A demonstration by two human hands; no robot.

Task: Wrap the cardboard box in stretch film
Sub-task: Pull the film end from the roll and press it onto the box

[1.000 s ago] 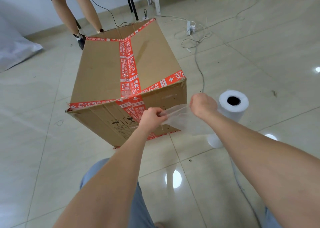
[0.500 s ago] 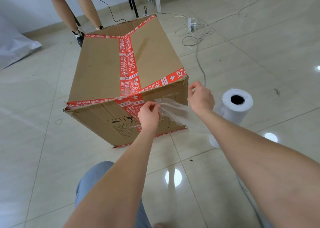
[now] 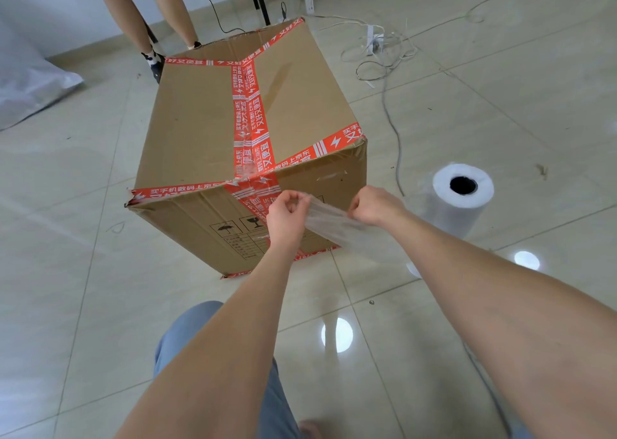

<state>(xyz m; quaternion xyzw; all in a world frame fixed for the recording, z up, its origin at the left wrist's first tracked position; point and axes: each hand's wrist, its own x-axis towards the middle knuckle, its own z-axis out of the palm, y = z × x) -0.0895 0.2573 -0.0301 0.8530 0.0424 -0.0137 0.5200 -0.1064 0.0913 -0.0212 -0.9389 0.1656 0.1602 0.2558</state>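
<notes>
- Right hand point(image 3: 375, 206) has edged in toward the near-right corner of the cardboard box point(image 3: 213, 127); stretch film point(image 3: 329, 219) is now lying flatter.
- Left hand point(image 3: 286, 216) is pinching the film's free end, fingers curled, in front of the box's near face.
- Right hand is gripping the film roll-side.
- Roll point(image 3: 462, 201) is standing right of the box.

Tiled floor point(image 3: 500, 104) — pwr strip point(image 3: 371, 39) w/ tangled cables point(image 3: 384, 67); person's legs point(image 3: 133, 14) by far wall; silver bag point(image 3: 30, 91) left.
</notes>
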